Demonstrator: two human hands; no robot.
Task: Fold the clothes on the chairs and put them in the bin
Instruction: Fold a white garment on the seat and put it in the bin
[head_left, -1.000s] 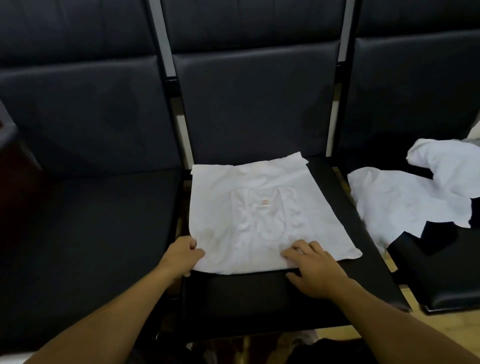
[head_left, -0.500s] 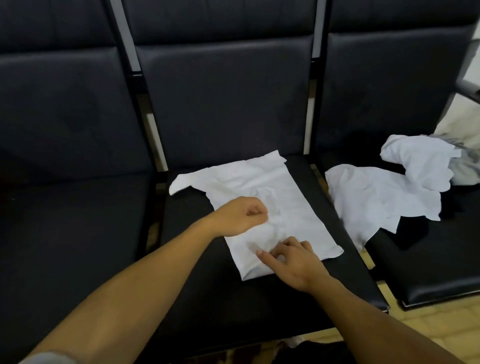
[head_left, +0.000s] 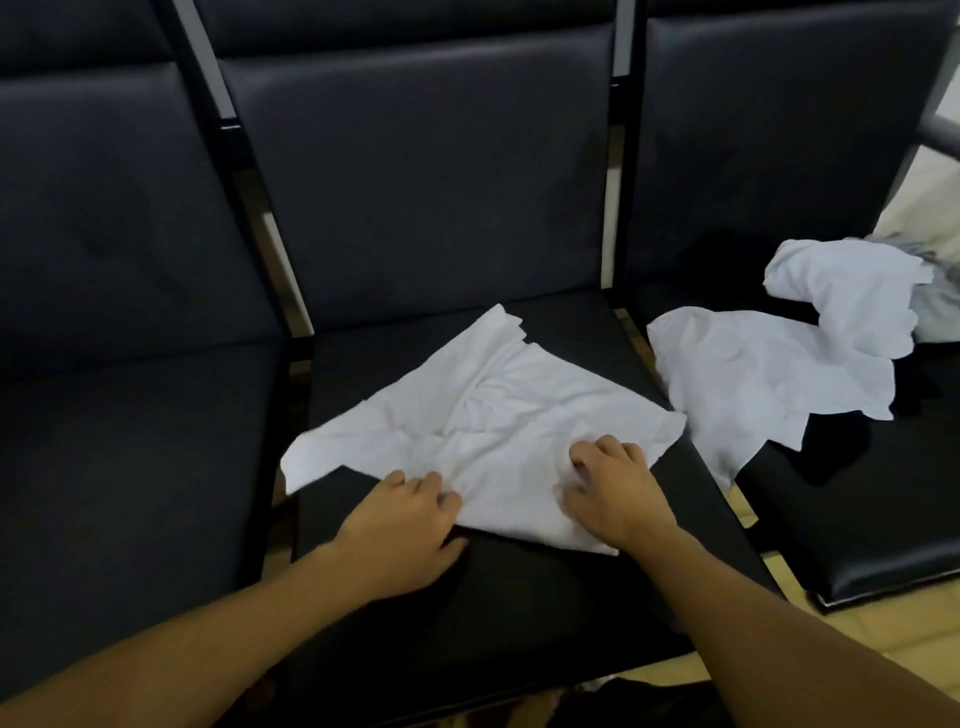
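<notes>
- Now the white garment lies rumpled and skewed on the middle seat, wider than before.
- Left hand and right hand grip its near edge with curled fingers.

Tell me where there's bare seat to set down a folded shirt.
The left seat is bare across all that shows. The middle seat has a bare strip along its front, below the white shirt that the left hand and right hand hold. The right seat is crowded: a pile of clothes covers its back, leaving only the front corner.
</notes>
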